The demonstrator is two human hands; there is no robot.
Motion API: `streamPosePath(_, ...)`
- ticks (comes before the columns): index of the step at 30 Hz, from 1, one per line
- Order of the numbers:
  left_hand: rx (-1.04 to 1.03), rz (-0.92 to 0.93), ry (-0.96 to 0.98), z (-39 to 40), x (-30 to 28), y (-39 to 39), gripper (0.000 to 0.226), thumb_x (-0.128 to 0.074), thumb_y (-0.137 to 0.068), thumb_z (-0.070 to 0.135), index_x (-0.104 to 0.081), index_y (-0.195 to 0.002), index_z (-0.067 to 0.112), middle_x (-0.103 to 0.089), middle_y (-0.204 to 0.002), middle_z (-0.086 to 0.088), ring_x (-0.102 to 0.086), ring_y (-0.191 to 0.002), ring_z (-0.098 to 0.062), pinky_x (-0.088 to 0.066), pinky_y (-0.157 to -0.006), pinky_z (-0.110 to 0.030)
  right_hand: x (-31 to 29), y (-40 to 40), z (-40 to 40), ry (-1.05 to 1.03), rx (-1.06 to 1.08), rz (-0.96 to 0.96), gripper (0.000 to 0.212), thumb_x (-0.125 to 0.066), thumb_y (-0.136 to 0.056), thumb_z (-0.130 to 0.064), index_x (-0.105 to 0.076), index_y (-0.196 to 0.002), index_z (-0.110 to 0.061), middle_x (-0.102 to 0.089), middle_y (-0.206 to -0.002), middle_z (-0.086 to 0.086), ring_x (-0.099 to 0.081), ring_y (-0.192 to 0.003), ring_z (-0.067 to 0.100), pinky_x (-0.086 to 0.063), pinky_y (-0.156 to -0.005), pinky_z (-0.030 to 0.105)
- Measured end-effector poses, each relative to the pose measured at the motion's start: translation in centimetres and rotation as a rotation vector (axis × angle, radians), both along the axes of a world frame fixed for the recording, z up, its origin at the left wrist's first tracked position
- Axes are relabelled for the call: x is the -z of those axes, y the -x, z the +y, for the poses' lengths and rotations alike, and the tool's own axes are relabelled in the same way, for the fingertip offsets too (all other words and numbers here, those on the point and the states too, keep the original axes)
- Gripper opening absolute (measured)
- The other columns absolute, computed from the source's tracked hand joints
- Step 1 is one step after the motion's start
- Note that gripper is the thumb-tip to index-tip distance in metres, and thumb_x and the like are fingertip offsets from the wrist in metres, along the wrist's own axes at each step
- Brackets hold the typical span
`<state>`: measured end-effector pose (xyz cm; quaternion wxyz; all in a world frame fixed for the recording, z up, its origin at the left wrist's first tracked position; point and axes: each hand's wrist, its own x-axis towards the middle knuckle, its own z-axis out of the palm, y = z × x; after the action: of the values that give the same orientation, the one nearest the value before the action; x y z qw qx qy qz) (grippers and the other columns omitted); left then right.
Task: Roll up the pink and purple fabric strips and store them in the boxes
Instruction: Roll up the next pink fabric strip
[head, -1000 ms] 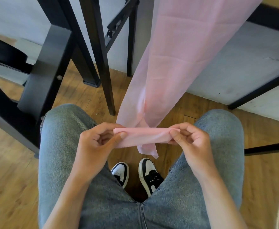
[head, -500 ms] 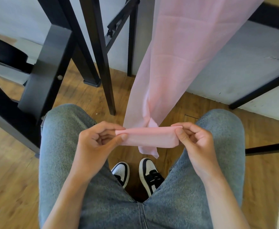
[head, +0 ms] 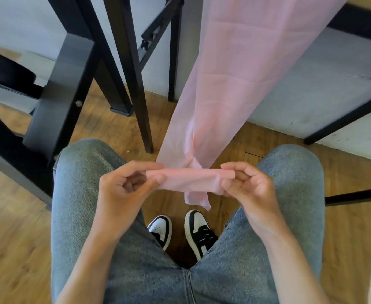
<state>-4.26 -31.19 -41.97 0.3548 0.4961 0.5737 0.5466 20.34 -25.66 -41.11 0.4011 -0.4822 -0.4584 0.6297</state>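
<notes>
Both my hands, left hand (head: 123, 191) and right hand (head: 249, 189), pinch the pink strip (head: 189, 179) (barely rolled); uneven turns could skew it.

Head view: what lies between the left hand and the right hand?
In the head view, the rolled end of the pink fabric strip spans the gap, pinched by the left hand and the right hand. Below it are wooden floor and two shoes.

Single head-worn wide-angle view, steeply downward and forward, close above the lap (head: 118, 249) and floor (head: 15, 238).
</notes>
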Motion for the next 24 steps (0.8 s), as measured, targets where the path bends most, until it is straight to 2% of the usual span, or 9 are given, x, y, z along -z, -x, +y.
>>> streamPosePath(2,0.018,-0.039,-0.014,0.0,-0.1,0.1,0.031,-0.078,-0.077,0.015,-0.073,-0.107,0.015,-0.077,-0.1,0.009,-0.075,-0.091,-0.013,-0.06,-0.076,-0.019,0.0,-0.1,0.0,-0.002,-0.009,-0.022,0.037,-0.078,-0.075,-0.008,-0.069,-0.111,-0.006,-0.078,-0.1,0.009,-0.075,-0.095,0.02,-0.061,-0.074,0.027)
streamPosePath(5,0.011,-0.029,-0.011,0.0,-0.2,-0.1,0.028,-0.075,-0.078,0.009,-0.073,-0.105,0.017,-0.077,-0.098,0.015,-0.074,-0.088,-0.008,-0.057,-0.073,-0.014,-0.1,-0.1,0.1,-0.052,0.01,-0.088,0.031,-0.077,-0.078,-0.014,-0.073,-0.108,-0.01,-0.078,-0.097,0.006,-0.074,-0.09,0.015,-0.06,-0.07,0.024)
streamPosePath(10,0.003,0.043,0.003,0.0,-0.2,0.1,0.016,-0.073,-0.083,0.017,-0.076,-0.098,0.02,-0.077,-0.091,0.013,-0.072,-0.083,-0.01,-0.055,-0.069,-0.014,-0.4,-0.7,0.3,-0.268,-0.018,-0.314,0.019,-0.072,-0.086,-0.019,-0.076,-0.104,-0.016,-0.076,-0.084,-0.001,-0.065,-0.06,0.014,-0.054,-0.055,0.021)
streamPosePath(13,0.008,0.016,0.001,0.2,-0.3,0.0,0.015,-0.072,-0.084,0.014,-0.075,-0.098,0.018,-0.077,-0.092,0.01,-0.074,-0.086,-0.011,-0.057,-0.072,-0.016,-0.4,-0.7,0.3,-0.339,-0.034,-0.391,0.016,-0.066,-0.091,-0.022,-0.075,-0.103,-0.017,-0.075,-0.087,-0.008,-0.069,-0.07,0.014,-0.055,-0.06,0.018)
streamPosePath(16,0.026,0.027,0.016,0.4,-0.5,-0.4,0.013,-0.072,-0.085,0.011,-0.074,-0.097,0.014,-0.076,-0.091,0.013,-0.073,-0.086,-0.006,-0.054,-0.072,-0.011,-0.6,-0.4,0.3,-0.32,-0.046,-0.348,0.015,-0.063,-0.094,-0.023,-0.072,-0.101,-0.013,-0.074,-0.093,-0.007,-0.071,-0.089,0.011,-0.054,-0.073,0.014)
streamPosePath(18,0.015,0.05,0.017,0.3,-0.6,-0.6,0.013,-0.073,-0.084,0.012,-0.073,-0.097,0.015,-0.075,-0.09,0.015,-0.071,-0.082,-0.003,-0.052,-0.068,-0.008,-0.8,-0.2,0.2,-0.269,-0.029,-0.254,0.016,-0.063,-0.094,-0.02,-0.072,-0.101,-0.01,-0.074,-0.094,-0.002,-0.07,-0.095,0.01,-0.052,-0.079,0.014)
streamPosePath(21,-0.018,0.055,-0.003,0.2,-0.7,-0.5,0.018,-0.074,-0.084,0.015,-0.071,-0.101,0.021,-0.073,-0.089,0.008,-0.069,-0.075,-0.006,-0.051,-0.063,-0.009,-1.0,0.3,0.2,-0.172,0.054,-0.146,0.015,-0.066,-0.09,-0.023,-0.077,-0.099,-0.019,-0.076,-0.094,-0.001,-0.07,-0.095,0.008,-0.054,-0.078,0.018)
streamPosePath(24,-0.017,0.043,-0.032,0.2,-0.6,-0.6,0.017,-0.072,-0.083,0.016,-0.074,-0.099,0.022,-0.075,-0.093,0.012,-0.07,-0.08,-0.005,-0.052,-0.064,-0.01,-0.9,0.9,0.1,-0.074,0.122,-0.049,0.019,-0.07,-0.085,-0.027,-0.079,-0.101,-0.03,-0.076,-0.093,-0.001,-0.07,-0.096,0.012,-0.057,-0.075,0.025)
